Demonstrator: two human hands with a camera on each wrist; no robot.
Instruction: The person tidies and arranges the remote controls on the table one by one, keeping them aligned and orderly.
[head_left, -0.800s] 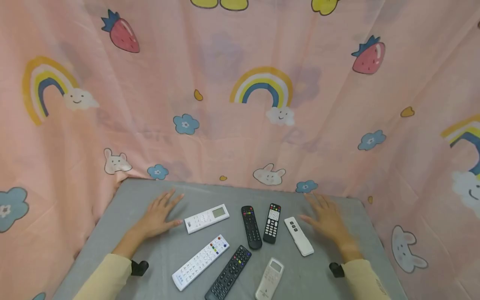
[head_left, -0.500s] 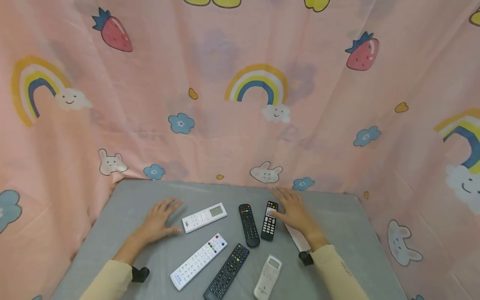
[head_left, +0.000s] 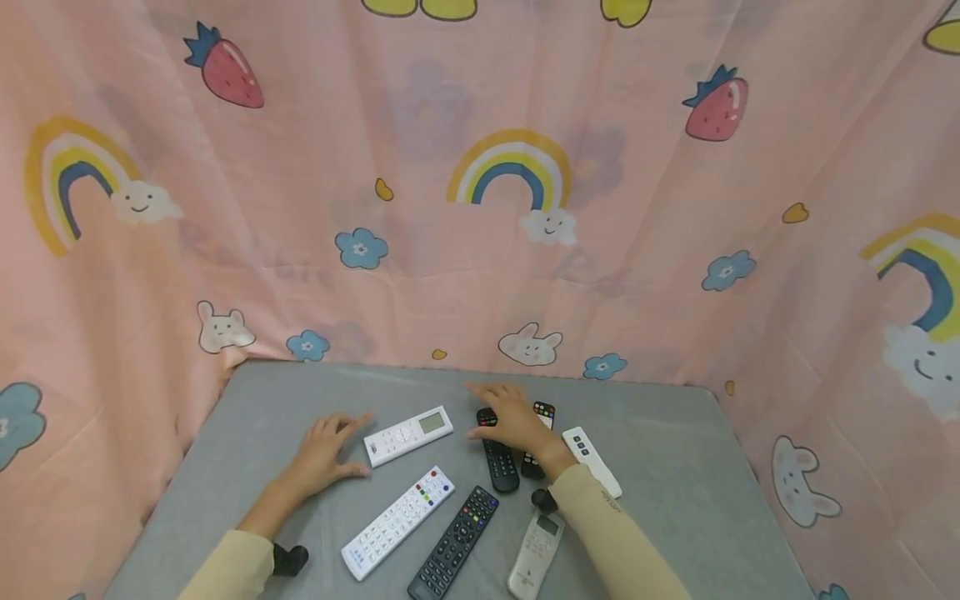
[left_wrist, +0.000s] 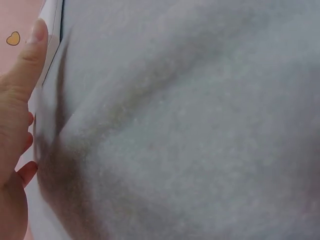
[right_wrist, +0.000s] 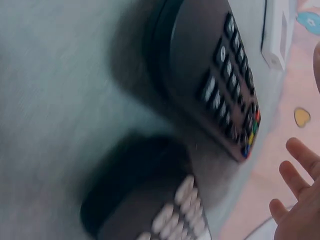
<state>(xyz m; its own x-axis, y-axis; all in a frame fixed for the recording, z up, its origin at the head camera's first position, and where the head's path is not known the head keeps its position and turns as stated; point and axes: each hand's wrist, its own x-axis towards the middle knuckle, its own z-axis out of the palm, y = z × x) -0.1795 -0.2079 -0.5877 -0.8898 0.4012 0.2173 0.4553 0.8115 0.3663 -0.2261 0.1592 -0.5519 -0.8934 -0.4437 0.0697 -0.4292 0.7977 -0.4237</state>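
Note:
At the left end of a white remote control with a grey display, my left hand hovers with thumb and fingers spread. The left wrist view has the thumb overlapping that white remote. My right hand is above the rounded black remote, fingers extended to the left and holding nothing. It partly hides this remote and a black remote with pale buttons. Both black remotes show close up in the right wrist view, the rounded one above the pale-buttoned one.
In front lie a white many-button remote, a long black remote and a beige remote with a small display. A slim white remote lies beside the right forearm. A pink printed curtain hangs behind the grey table.
My right hand has swept left, from beside the slim white remote across the pale-buttoned black one to above the rounded black one. The left hand stays almost in place. The remotes lie as before.

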